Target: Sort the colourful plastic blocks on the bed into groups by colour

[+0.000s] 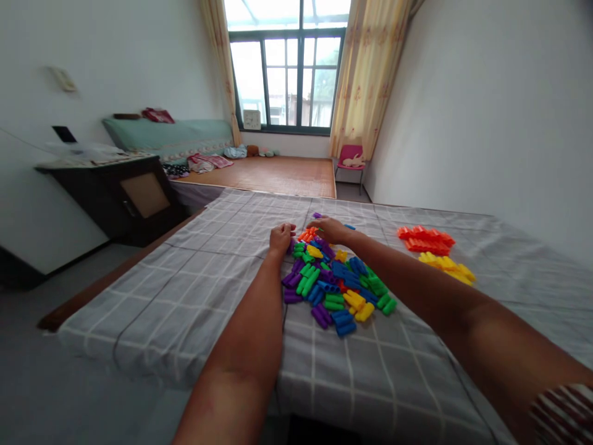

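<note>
A loose pile of plastic building blocks made of short joined tubes, in purple, green, blue (343, 322) and yellow, lies on the checked cloth. My left hand (281, 237) is at the far left edge of the pile with its fingers curled in, beside a purple block. What it holds, if anything, is too small to make out. At the far side of the pile, my right hand (330, 230) has its fingers bent down onto orange building blocks (307, 235). To the right, apart from the pile, lie rows of orange blocks (426, 240) and a yellow group (447, 267).
The grey checked cloth (185, 290) covers a bed-like surface, its front edge close to me. Beyond it is a low mat-covered platform (287, 176) with clothes. A dark cabinet (139, 194) stands left, a pink chair (351, 157) at the back right.
</note>
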### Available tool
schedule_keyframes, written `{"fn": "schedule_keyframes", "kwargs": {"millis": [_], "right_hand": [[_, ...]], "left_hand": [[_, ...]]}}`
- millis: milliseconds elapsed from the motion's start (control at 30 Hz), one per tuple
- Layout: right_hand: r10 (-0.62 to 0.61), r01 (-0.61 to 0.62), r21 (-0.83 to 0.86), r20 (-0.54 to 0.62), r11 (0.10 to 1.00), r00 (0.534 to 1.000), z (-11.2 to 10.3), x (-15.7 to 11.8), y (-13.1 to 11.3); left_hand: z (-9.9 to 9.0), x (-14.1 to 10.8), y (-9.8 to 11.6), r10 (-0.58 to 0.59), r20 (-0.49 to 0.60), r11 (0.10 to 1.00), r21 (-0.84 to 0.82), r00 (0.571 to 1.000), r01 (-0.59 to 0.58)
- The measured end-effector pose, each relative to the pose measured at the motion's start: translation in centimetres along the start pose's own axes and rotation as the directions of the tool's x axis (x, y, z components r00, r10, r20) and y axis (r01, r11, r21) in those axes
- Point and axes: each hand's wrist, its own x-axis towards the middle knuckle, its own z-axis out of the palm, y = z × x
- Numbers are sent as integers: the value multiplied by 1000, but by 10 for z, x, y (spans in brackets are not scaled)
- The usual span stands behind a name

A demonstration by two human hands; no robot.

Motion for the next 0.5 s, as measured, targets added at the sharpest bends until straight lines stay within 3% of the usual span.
{"fn": "schedule_keyframes", "kwargs": {"millis": [100, 200, 267, 400, 500], "right_hand": [[28, -21, -57, 131, 998, 991, 7, 25, -14], [45, -29, -78, 219, 997, 975, 7, 31, -22], [19, -12, -36, 181, 999, 983, 5, 27, -23], [-61, 61, 157, -2, 986, 998, -1, 11, -24], [-34, 60, 258, -106, 964, 994, -12, -4, -20]], "left_hand": [[1, 1, 0, 5, 10, 1000, -20, 1000, -4], [2, 4, -4, 22, 14, 999, -28, 1000, -22], [3, 6, -6, 28, 5, 999, -23, 1000, -28], [5, 7, -7, 19, -8, 1000, -5, 1000, -20], [4, 5, -3, 5, -19, 1000, -3, 1000, -6]]}}
